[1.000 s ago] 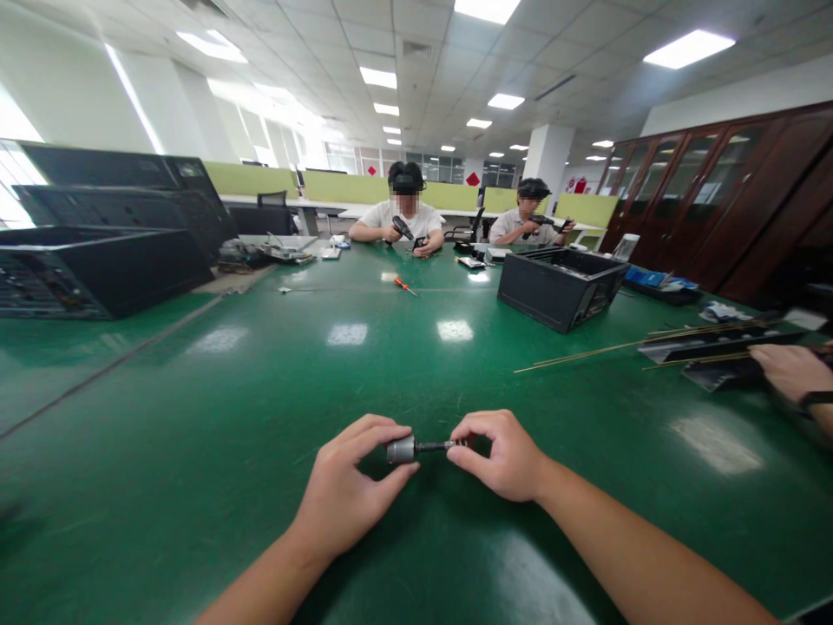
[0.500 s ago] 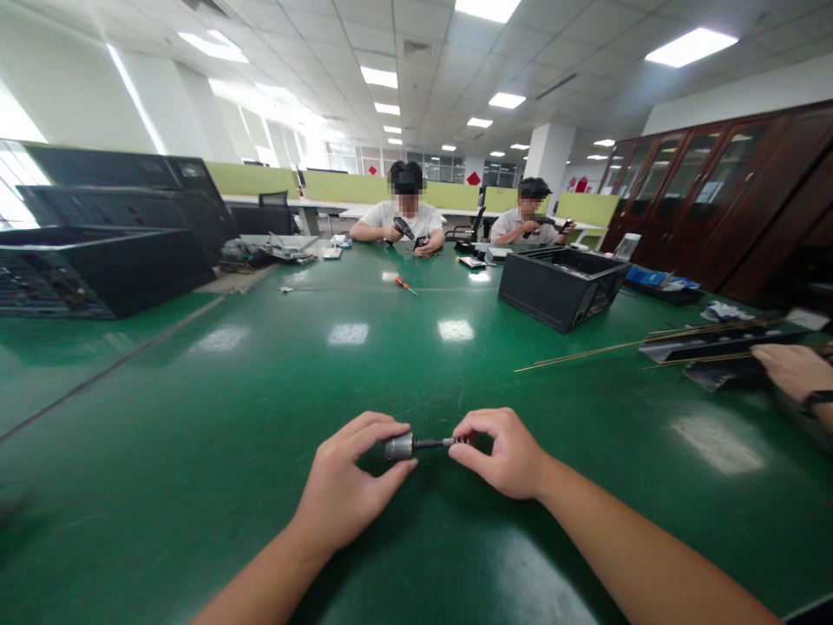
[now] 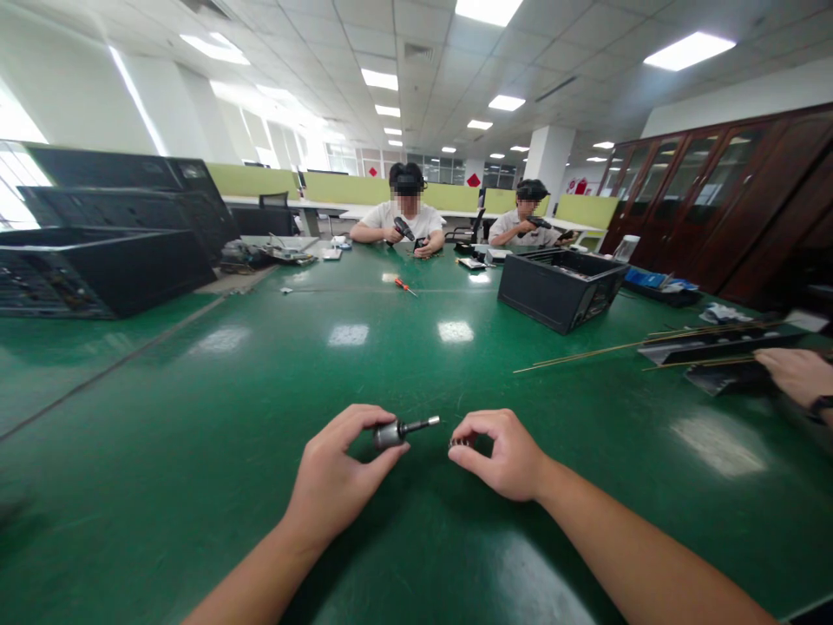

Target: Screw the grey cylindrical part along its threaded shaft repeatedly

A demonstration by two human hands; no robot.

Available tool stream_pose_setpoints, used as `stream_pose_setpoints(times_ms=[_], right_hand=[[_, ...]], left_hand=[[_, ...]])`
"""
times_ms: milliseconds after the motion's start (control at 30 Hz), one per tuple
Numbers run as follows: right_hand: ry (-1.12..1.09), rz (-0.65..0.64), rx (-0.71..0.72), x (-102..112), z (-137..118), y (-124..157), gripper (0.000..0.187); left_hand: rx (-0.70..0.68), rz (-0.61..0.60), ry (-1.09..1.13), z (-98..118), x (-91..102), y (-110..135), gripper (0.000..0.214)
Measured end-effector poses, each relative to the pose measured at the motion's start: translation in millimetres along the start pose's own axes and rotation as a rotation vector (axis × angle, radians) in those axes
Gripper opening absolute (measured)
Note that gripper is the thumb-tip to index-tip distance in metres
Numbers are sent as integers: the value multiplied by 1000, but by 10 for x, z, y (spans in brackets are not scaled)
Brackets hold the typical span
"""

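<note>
My left hand (image 3: 335,477) pinches a small grey metal cylinder with a thin shaft (image 3: 398,430) sticking out to the right, held just above the green table (image 3: 260,391). My right hand (image 3: 504,453) is closed in a pinch on a small dark ring-shaped part (image 3: 459,443), a short gap to the right of the shaft's tip. Shaft and small part are apart.
A black computer case (image 3: 558,286) lies at centre right, more black cases (image 3: 97,243) at far left. Thin brass rods (image 3: 586,353) and black panels (image 3: 722,347) lie at right, near another person's hand (image 3: 797,373). Two people sit across the table. An orange screwdriver (image 3: 404,286) lies mid-table.
The small part has come off the shaft: my left hand drew the cylinder left and tilted its shaft up, while my right hand kept the small part.
</note>
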State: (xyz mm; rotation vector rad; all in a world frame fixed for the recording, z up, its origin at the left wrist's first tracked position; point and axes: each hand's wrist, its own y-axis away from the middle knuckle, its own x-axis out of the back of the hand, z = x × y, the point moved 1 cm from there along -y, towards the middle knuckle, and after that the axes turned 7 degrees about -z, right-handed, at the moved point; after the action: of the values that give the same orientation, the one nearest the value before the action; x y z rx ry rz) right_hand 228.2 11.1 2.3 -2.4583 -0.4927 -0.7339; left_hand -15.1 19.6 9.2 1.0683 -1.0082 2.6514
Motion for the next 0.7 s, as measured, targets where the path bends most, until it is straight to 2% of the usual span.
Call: stream_pose_setpoints(times_ms=[167, 333, 500, 600, 700], right_hand=[[-68, -7, -95, -10, 67, -18, 20], [-218, 28, -203, -52, 269, -71, 46], [-264, 37, -213, -64, 356, -100, 52], [-252, 49, -207, -37, 330, -107, 50], [-246, 65, -206, -10, 291, -117, 47]], left_hand=[[207, 38, 73, -94, 2, -22, 32], [307, 92, 57, -170, 4, -69, 44], [589, 62, 486, -245, 26, -82, 57], [622, 17, 522, -251, 179, -7, 55], [511, -35, 256, -244, 508, 180, 50]])
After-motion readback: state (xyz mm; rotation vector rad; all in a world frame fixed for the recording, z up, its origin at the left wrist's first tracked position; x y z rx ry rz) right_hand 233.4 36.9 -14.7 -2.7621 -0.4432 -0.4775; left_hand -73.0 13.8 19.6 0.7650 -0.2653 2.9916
